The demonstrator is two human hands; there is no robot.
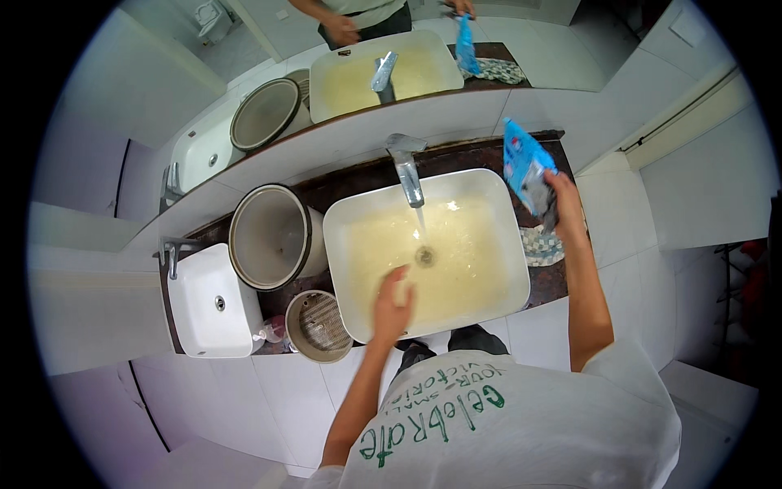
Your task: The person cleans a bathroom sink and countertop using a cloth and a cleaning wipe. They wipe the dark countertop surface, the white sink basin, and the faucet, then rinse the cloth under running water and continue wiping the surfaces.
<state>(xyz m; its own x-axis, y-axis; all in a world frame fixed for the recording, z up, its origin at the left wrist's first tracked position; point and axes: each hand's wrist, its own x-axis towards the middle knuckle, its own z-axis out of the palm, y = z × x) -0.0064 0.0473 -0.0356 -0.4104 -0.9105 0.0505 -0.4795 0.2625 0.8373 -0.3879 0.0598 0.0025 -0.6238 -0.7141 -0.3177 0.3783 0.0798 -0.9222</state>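
Plainly, blue packet (525, 159) grasped by right hand (568, 200) near back right corner of counter (549, 287), long axis slanted back-left; left hand (394, 306), relaxed, empty, held farther off above basin (518, 261).

The person wears a white shirt (562, 411) with short sleeves, the right sleeve (635, 367) ending loosely above the elbow. Green lettering (444, 417) in a hand-drawn style crosses its front, one large line near and smaller, thinner lines far. Beyond the hem are dark trousers (478, 339). Both the left hand (394, 306) and right hand (564, 205) are bare, as are the forearms (588, 297).
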